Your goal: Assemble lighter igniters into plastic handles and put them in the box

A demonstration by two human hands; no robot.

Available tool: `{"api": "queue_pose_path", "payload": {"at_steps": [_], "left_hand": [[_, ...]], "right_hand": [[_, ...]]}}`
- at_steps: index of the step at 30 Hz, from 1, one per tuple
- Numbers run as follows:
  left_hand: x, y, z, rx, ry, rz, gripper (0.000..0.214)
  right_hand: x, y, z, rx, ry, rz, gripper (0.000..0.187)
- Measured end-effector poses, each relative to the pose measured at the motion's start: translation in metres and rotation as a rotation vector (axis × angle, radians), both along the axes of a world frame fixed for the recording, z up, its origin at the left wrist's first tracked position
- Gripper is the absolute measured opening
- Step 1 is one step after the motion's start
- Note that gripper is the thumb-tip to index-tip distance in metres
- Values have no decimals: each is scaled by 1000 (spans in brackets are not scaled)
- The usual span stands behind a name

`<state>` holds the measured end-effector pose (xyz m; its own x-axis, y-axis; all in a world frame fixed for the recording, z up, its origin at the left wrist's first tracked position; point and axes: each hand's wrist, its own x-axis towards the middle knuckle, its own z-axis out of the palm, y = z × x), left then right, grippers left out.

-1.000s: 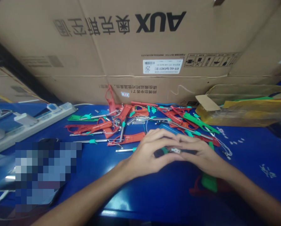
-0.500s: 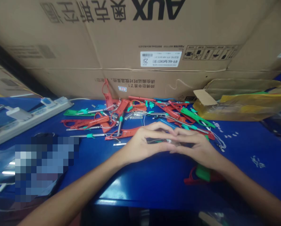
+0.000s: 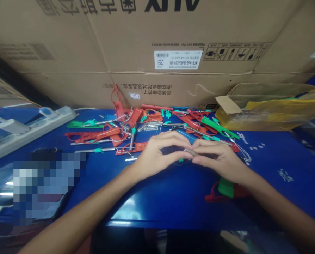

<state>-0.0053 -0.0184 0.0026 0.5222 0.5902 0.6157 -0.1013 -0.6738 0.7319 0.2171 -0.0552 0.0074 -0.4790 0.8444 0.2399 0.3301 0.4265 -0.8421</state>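
My left hand and my right hand meet fingertip to fingertip over the blue table. Both are curled in a pinch on one small slender part with a metal rod and a teal bit; most of it is hidden by my fingers. Just behind my hands lies a heap of red, green and blue plastic pieces with metal rods and thin wires. A green and red piece lies under my right wrist.
A large cardboard box walls off the back of the table. A white power strip with plugs lies at the left. A yellow plastic bag sits at the right. Small white scraps dot the table.
My hands have lifted a little off the table and their fingers arch higher. The dark part seen between them earlier is hidden; a thin rod shows now. The camera has tilted down.
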Motion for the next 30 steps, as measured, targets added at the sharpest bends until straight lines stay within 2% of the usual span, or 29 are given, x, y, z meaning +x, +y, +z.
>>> {"api": "queue_pose_path", "payload": {"at_steps": [9, 14, 18, 19, 21, 24, 27, 30], "left_hand": [[-2, 5, -1, -5, 22, -64, 14], [-1, 6, -4, 9, 56, -88, 18], [3, 4, -12, 71, 64, 39, 44], [4, 4, -15, 75, 73, 86, 44], [6, 5, -21, 81, 124, 165, 31], [6, 8, -29, 140, 322, 244, 16], [8, 7, -32, 200, 565, 308, 19], [14, 4, -31, 213, 684, 366, 25]], "right_hand": [[2, 1, 1, 3, -58, 45, 15], [7, 3, 2, 48, -88, 19, 18], [17, 9, 1, 171, -220, -75, 23], [21, 11, 1, 198, -272, -95, 24], [29, 14, 0, 215, -369, -94, 26], [39, 17, -2, 171, -460, -39, 28], [42, 17, -5, 135, -498, -24, 30], [40, 16, -7, 104, -503, -4, 28]]}}
